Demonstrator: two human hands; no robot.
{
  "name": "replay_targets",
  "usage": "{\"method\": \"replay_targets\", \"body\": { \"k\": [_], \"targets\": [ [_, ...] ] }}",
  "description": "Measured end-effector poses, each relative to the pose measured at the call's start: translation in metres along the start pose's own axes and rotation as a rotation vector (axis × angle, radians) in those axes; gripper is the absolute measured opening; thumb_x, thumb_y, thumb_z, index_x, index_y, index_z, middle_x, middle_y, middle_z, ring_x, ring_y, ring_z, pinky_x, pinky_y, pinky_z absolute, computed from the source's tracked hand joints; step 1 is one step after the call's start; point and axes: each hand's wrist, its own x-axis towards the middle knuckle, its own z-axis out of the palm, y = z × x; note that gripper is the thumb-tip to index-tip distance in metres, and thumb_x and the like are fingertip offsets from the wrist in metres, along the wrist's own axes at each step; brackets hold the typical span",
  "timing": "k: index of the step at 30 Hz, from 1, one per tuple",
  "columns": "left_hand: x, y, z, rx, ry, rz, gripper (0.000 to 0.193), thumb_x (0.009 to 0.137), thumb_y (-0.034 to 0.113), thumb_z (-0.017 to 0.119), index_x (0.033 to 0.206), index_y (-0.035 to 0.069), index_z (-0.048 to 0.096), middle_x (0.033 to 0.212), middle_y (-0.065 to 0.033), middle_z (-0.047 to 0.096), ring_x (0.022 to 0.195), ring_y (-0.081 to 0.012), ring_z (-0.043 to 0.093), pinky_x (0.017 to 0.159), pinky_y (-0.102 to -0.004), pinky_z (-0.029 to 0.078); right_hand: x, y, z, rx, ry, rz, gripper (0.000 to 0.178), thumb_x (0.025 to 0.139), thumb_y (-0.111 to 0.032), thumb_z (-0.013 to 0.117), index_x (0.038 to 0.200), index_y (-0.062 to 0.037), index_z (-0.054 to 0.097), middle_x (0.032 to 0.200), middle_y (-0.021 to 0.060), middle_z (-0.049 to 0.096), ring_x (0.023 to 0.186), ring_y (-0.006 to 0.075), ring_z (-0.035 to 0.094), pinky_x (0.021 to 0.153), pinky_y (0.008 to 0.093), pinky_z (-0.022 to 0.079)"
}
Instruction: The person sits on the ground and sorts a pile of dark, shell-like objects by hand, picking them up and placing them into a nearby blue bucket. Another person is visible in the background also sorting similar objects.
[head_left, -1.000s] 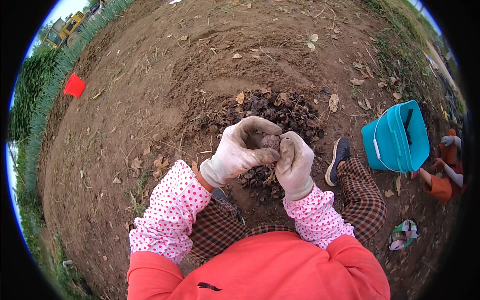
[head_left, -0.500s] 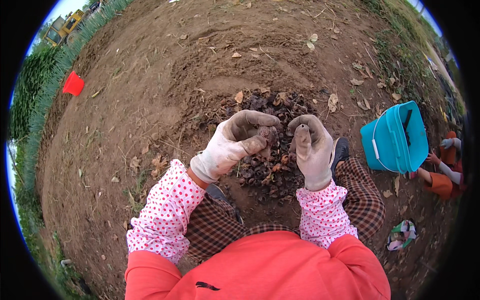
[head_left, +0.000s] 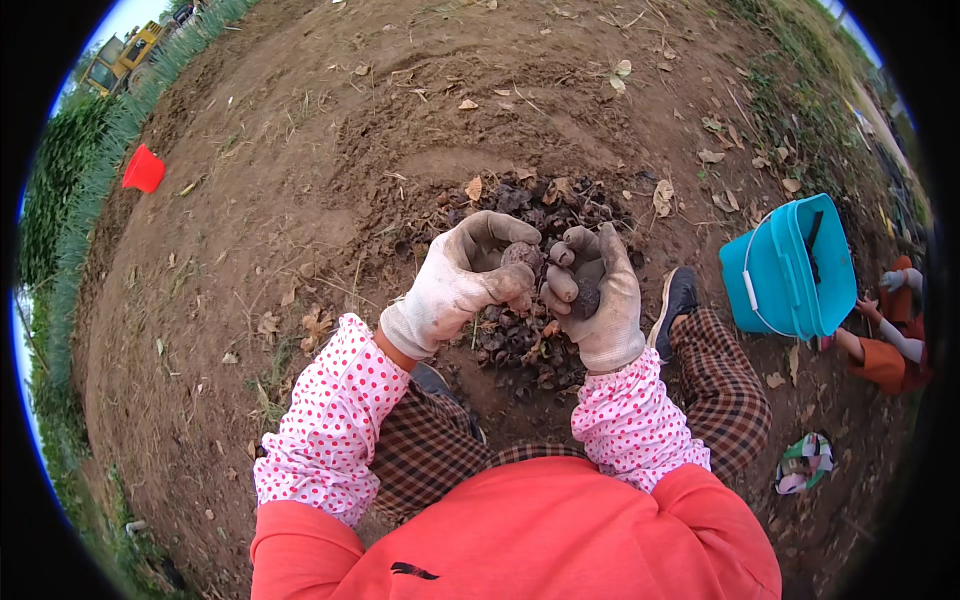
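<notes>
In the middle, my left hand [head_left: 450, 285], in a dirt-stained white glove, pinches a round brown nut [head_left: 520, 257] that looks like a walnut between thumb and fingers. Close against it on the right is my gloved right hand [head_left: 612, 315], palm turned up and fingers curled. A dark, rounded piece [head_left: 584, 299] sits in that palm, perhaps another nut or a bit of husk. Beneath both hands lies a heap of dark, broken husks [head_left: 522, 352] on the soil, partly covered by the gloves.
A turquoise bucket [head_left: 745, 280] with a white handle stands to the right. Beyond it, another person [head_left: 888, 370] crouches at the edge. A red bucket [head_left: 145, 170] is far left, and a yellow machine [head_left: 125, 58] stands behind plants. A patterned bag [head_left: 805, 463] lies lower right.
My right hand has turned its palm upward and come nearer the left, showing the dark piece in it. My left hand still pinches the nut, slightly further left.
</notes>
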Motion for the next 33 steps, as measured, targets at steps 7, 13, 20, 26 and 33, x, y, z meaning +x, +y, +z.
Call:
{"method": "replay_targets", "body": {
  "k": [7,13,20,26,33],
  "targets": [
    [0.006,-0.012,-0.010,0.113,0.052,-0.147,0.047,0.090,0.035,0.081,0.116,0.001,0.063,0.097,-0.0065,0.068,0.073,-0.0131,0.067,0.062,-0.0277,0.057,-0.003,-0.006,0.006,-0.010,-0.023,-0.260,0.049,0.108,-0.051,0.045,0.113,-0.0045,0.062,0.091,0.0069,0.061,0.067,0.0171,0.054,0.065,0.0356,0.047],
    [0.003,-0.015,0.015,0.136,-0.128,-0.321,0.039,0.082,0.020,0.086,0.103,0.002,0.059,0.087,-0.0048,0.066,0.068,-0.0137,0.065,0.058,-0.0266,0.054,-0.023,0.026,0.021,-0.515,-0.069,-0.659,0.051,0.106,-0.048,0.052,0.119,0.0011,0.059,0.104,0.0091,0.065,0.083,0.0149,0.062,0.088,0.0349,0.052],
    [-0.001,-0.032,0.004,0.183,-0.218,-0.181,0.062,0.091,0.063,0.067,0.120,0.008,0.059,0.084,-0.0016,0.063,0.059,-0.0103,0.060,0.049,-0.0240,0.047,-0.015,0.024,0.019,-1.065,-0.405,-0.862,0.052,0.100,-0.044,0.058,0.117,0.0051,0.064,0.112,0.0165,0.069,0.107,0.0307,0.066,0.098,0.0419,0.049],
    [-0.002,-0.048,0.002,0.125,-0.203,-0.019,0.068,0.091,0.073,0.058,0.119,0.011,0.060,0.078,0.0018,0.060,0.052,-0.0078,0.053,0.044,-0.0229,0.040,-0.022,0.034,0.025,-1.095,-0.329,-0.769,0.054,0.082,-0.026,0.073,0.125,0.0037,0.059,0.112,0.0168,0.068,0.107,0.0359,0.064,0.097,0.0443,0.050],
    [-0.009,-0.044,0.002,0.013,-0.167,-0.099,0.071,0.089,0.075,0.058,0.114,0.009,0.059,0.078,0.0033,0.057,0.056,-0.0060,0.053,0.044,-0.0221,0.039,-0.022,0.024,0.025,-1.159,-0.408,-0.752,0.059,0.077,-0.014,0.070,0.131,0.0047,0.057,0.123,0.0202,0.065,0.114,0.0378,0.063,0.102,0.0452,0.048]
  ]
}}
